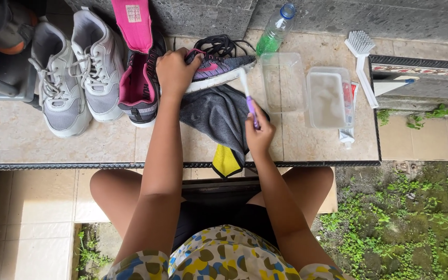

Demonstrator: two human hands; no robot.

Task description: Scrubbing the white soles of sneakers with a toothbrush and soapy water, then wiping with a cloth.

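The left hand [175, 70] is clamped over the heel end of a purple-and-grey sneaker [219, 70] that lies on its side near the back edge of the tiled ledge [27, 140], toe pointing right. The right hand [259, 134] is closed around a purple toothbrush [248, 96], its white head touching the sneaker's sole edge near the toe. Under the sneaker a grey cloth [216, 116] spreads forward; its yellow corner [225, 161] hangs over the ledge's front edge.

Just left of the left hand stands a black-and-pink sneaker [140, 85] with its tongue pulled up, and left of that a pair of grey-white sneakers [76, 72], filling the back left part of the ledge. Black laces [219, 45] lie at the back edge behind the held sneaker. To the right sit a green bottle [275, 31], two clear plastic tubs [283, 83] [329, 98] side by side, a tube [346, 132] near the right edge and a white scrub brush [363, 57] at the back right corner. Bare tile lies along the front left edge and in front of the tubs.
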